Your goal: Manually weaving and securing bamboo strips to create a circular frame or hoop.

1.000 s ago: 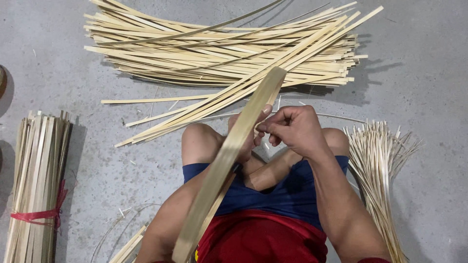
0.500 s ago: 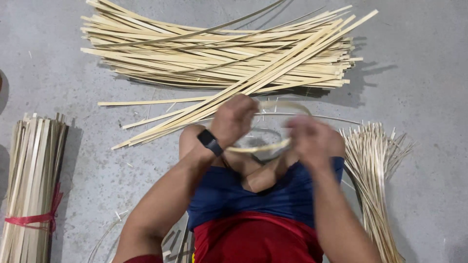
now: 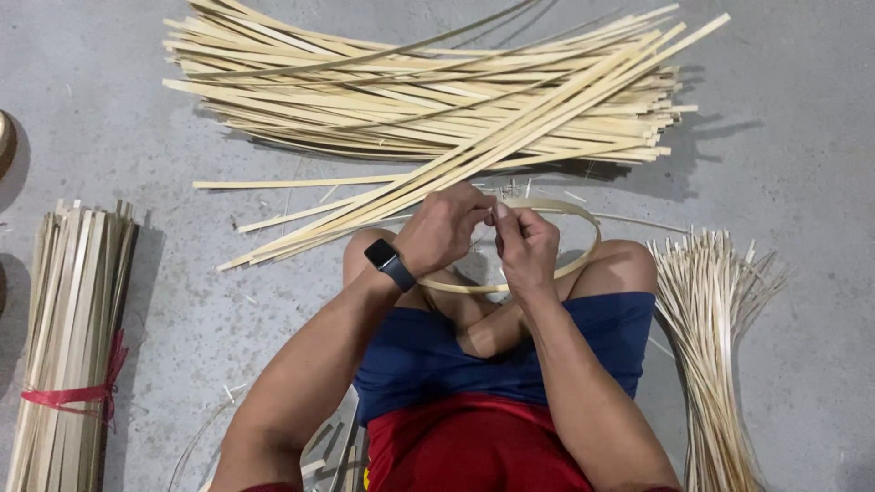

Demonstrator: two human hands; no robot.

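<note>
Ahead of me the big heap of bamboo strips (image 3: 428, 91) sprawled across the grey floor (image 3: 802, 182), its long axis running left to right. Next down in size, the tied bundle of flat slats (image 3: 73, 337) stood lengthwise at my left, a red band (image 3: 77, 394) round it, and a sheaf of thin splints (image 3: 715, 337) fanned out at my right. Over my crossed knees lay the bamboo hoop (image 3: 583, 239), widest side to side. My left hand (image 3: 444, 228) and right hand (image 3: 526, 248) were both closed, pinching its rim together. A second before, that strip had been straight, slanting away from me.
</note>
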